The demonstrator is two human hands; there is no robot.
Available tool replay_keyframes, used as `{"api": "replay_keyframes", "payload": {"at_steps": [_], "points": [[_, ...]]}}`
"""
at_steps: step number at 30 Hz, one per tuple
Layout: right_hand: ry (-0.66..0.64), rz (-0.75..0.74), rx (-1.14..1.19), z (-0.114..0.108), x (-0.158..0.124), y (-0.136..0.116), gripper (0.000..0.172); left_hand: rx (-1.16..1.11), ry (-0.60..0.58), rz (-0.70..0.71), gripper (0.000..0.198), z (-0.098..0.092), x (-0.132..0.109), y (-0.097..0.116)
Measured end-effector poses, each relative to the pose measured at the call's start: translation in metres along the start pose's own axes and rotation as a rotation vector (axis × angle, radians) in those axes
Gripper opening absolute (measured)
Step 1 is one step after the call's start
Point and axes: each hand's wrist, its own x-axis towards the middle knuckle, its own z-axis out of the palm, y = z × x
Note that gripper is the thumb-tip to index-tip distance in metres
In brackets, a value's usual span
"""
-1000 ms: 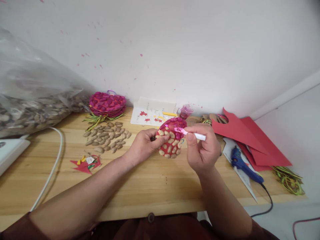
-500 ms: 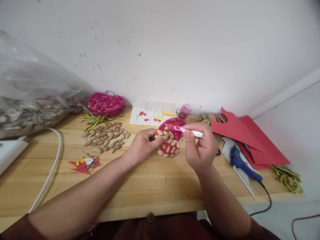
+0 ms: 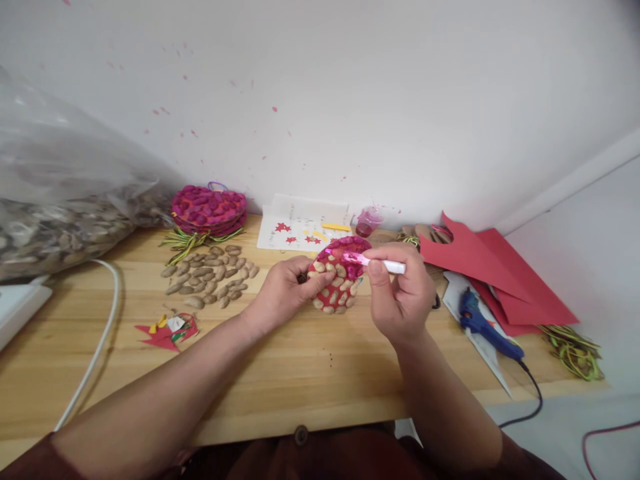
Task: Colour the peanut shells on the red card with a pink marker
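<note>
Between my hands is a round red disc (image 3: 327,293) covered with peanuts in the shell. Its upper right peanuts are painted magenta; the lower ones are bare tan. My left hand (image 3: 287,290) grips the disc by its left edge, thumb on top. In my right hand (image 3: 403,287) is a white-handled paintbrush (image 3: 390,266), pinched between thumb and fingers. The brush's tip, wet with magenta paint, lies over the painted part of the disc. Behind, a small clear cup (image 3: 369,222) with magenta paint stands by the wall.
Loose peanuts (image 3: 210,275) and paper scraps (image 3: 167,330) lie left, near a stack of magenta peanut discs (image 3: 209,210) and a large plastic bag of peanuts (image 3: 65,223). A white sheet (image 3: 273,233) lies at the back. Red card (image 3: 500,273) and a blue glue gun (image 3: 487,328) with a cord are right.
The brush tip has shifted slightly over the painted peanuts. My left hand keeps its grip on the disc. The whole view has moved a little.
</note>
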Motion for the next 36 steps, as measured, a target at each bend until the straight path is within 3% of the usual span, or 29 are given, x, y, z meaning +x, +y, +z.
{"api": "replay_keyframes", "payload": {"at_steps": [13,22,29,36], "points": [[-0.011,-0.041,-0.047,0.001,0.002,-0.002,0.01,-0.286,-0.072,-0.147,0.045,0.0,0.001,0.005],[-0.01,-0.067,-0.098,0.0,0.0,-0.002,0.012,-0.354,-0.046,-0.193,0.045,0.001,0.0,0.017],[-0.072,-0.099,-0.12,0.002,-0.002,-0.005,0.011,-0.386,-0.052,-0.189,0.041,0.001,0.001,0.01],[-0.037,-0.093,-0.133,0.002,-0.001,-0.005,0.012,-0.411,-0.048,-0.203,0.042,0.002,0.002,0.012]]}}
